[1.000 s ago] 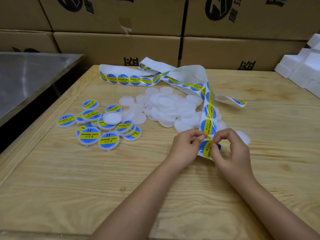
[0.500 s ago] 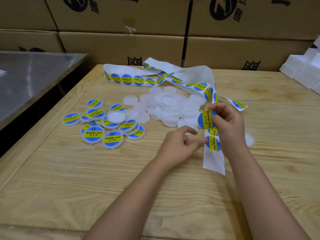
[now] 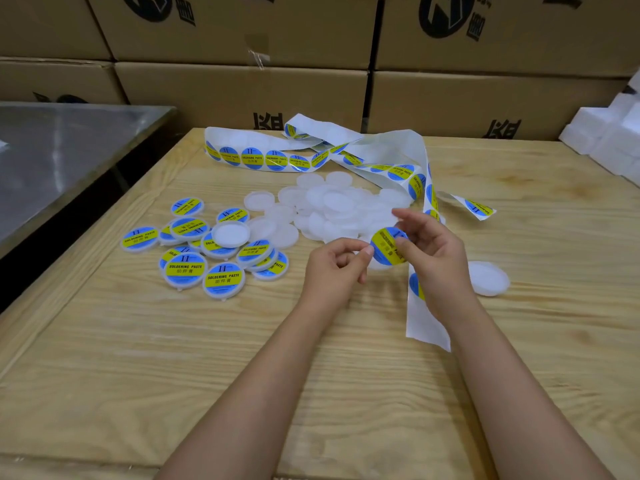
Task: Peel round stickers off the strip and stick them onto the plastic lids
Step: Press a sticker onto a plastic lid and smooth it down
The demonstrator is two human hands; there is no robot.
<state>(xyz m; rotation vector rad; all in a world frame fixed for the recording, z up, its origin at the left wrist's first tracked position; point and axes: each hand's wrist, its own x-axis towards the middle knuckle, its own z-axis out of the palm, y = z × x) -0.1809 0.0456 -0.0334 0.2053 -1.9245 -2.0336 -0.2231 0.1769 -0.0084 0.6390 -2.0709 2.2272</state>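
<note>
Table (image 3: pixel 173 358): pale wood, under both forearms and everything else named here.
Strip (image 3: pixel 426 323): its long axis runs from the far side of the hands, loops, then drops under the right wrist toward the person. The free end lies just behind the right hand, with one sticker showing beside the wrist.
Bare lids (image 3: pixel 332 206): a heap just beyond both hands, a little nearer the left. By my judgement this is the closest supply for the next placement.
Labelled lids (image 3: pixel 187 270): a cluster well off to the left of the left hand, finished.
Right hand (image 3: pixel 434 252): raised and turned inward, thumb on the sticker's face and fingers behind it, grasping it.
Left hand (image 3: pixel 332 268): fingers curled, thumb and forefinger tips together right at the sticker's left edge. I cannot tell whether they grip it or only touch.
Single lid (image 3: pixel 488 277): alone, just to the right of the right hand.
Sticker (image 3: pixel 384 247): between the two hands and clear of the strip, its face tilted toward the person. A white lid seems to sit just beneath it, but I cannot tell if they touch.
</note>
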